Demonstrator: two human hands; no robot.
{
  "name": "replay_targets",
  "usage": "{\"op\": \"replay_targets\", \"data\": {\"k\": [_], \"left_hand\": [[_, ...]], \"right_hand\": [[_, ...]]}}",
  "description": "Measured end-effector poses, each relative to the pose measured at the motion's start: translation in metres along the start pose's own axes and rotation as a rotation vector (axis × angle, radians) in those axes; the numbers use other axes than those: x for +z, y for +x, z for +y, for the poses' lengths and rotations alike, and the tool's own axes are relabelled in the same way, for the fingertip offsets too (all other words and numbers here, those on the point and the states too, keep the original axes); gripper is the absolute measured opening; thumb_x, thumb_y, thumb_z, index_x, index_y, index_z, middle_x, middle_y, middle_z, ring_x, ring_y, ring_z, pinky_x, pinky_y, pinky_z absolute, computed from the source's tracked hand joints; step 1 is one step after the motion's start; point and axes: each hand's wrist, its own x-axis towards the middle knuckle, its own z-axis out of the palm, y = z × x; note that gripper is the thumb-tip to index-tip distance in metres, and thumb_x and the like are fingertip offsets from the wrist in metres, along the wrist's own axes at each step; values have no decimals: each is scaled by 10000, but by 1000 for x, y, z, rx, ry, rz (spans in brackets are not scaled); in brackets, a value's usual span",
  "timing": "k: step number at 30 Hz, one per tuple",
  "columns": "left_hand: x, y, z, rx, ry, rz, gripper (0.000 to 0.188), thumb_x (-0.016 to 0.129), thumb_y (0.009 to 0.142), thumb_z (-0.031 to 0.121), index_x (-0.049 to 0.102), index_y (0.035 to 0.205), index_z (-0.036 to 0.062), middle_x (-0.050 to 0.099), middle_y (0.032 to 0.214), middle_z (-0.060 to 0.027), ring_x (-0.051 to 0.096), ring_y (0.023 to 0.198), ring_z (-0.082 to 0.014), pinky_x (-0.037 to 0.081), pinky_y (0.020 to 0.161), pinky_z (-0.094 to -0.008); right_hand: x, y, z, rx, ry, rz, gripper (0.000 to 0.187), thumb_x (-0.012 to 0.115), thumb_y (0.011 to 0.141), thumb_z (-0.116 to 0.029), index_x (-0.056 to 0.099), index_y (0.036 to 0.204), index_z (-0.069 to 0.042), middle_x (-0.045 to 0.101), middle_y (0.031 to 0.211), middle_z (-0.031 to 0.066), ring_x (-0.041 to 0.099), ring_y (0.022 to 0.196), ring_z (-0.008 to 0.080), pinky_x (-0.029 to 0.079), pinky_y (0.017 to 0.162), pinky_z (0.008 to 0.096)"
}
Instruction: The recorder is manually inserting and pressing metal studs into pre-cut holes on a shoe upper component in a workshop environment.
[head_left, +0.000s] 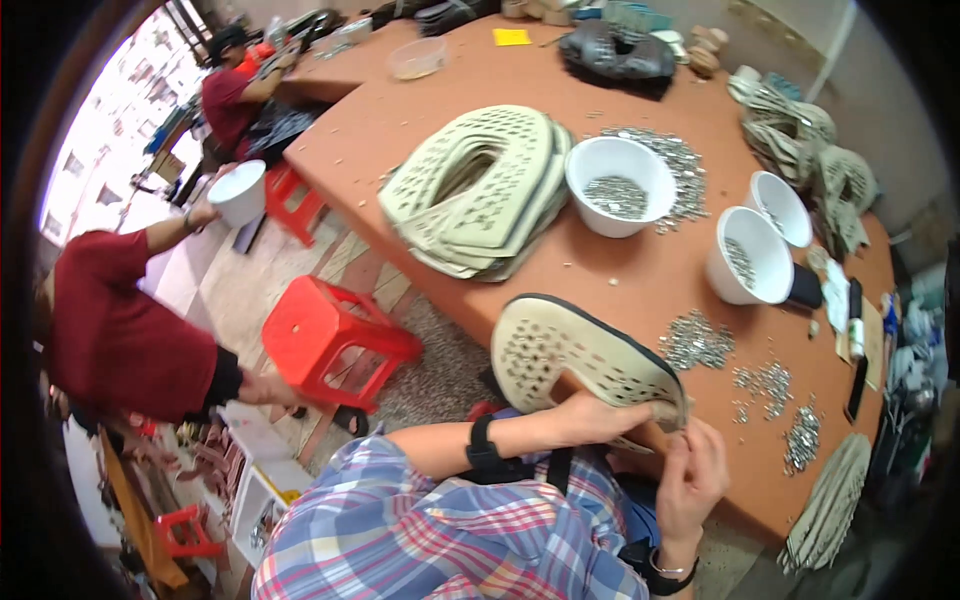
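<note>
A cream shoe upper, punched with rows of holes and edged in dark lining, is held just over the table's front edge. My left hand is closed round its lower side, the thumb reaching the narrow bent end. At that same end, the fingers of my right hand are pinched together on the edge. Whether a small stud is also between those fingertips, I cannot tell. Loose silver studs lie in a heap just beyond my hands. Similar perforated uppers are stacked on the table farther left.
White bowls of studs stand on the brown table. More studs and folded uppers lie right. A red stool stands left, near a person in a dark red shirt holding a white bowl. Another person sits behind.
</note>
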Motion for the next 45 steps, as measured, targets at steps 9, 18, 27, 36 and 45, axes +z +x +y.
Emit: {"op": "replay_targets", "data": {"k": [9, 18, 27, 36, 45], "left_hand": [[2, -1, 13, 70, 42, -20, 207, 535, 870, 104, 594, 1042, 6, 644, 963, -85, 596, 897, -154, 482, 775, -291], [8, 2, 5, -100, 11, -40, 284, 618, 844, 208, 587, 1044, 9, 636, 985, -77, 592, 889, -146, 486, 775, -296], [21, -18, 43, 126, 146, -125, 367, 633, 828, 304, 587, 1076, 37, 641, 936, -75, 603, 853, -162, 493, 741, -298], [22, -22, 41, 374, 487, -231, 662, 639, 810, 316, 326, 1312, 20, 384, 1288, -146, 390, 1201, -269, 338, 991, -374], [33, -21, 16, 209, 434, -343, 488, 465, 911, 303, 372, 1298, 20, 419, 1293, -130, 409, 1194, -247, 310, 1007, -324]], "right_hand": [[-13, 1, 18, 245, 171, 75, 279, 539, 878, -67, 551, 1148, 2, 612, 880, 82, 572, 724, 131, 476, 630, 260], [-9, -14, 25, 210, 350, 71, 248, 512, 880, -16, 530, 1127, 2, 569, 906, 49, 544, 736, 95, 451, 659, 208], [-15, -23, 33, 298, 588, 29, 139, 516, 893, -48, 542, 1015, 14, 572, 845, 26, 526, 702, 71, 440, 613, 198], [-49, -42, 22, 335, 562, 164, 61, 530, 869, -7, 567, 918, 0, 559, 788, -1, 504, 683, 56, 416, 588, 186], [-59, -56, 18, 420, 667, 236, 102, 552, 883, -78, 582, 946, -3, 585, 776, 3, 516, 649, 44, 442, 566, 181]]}}
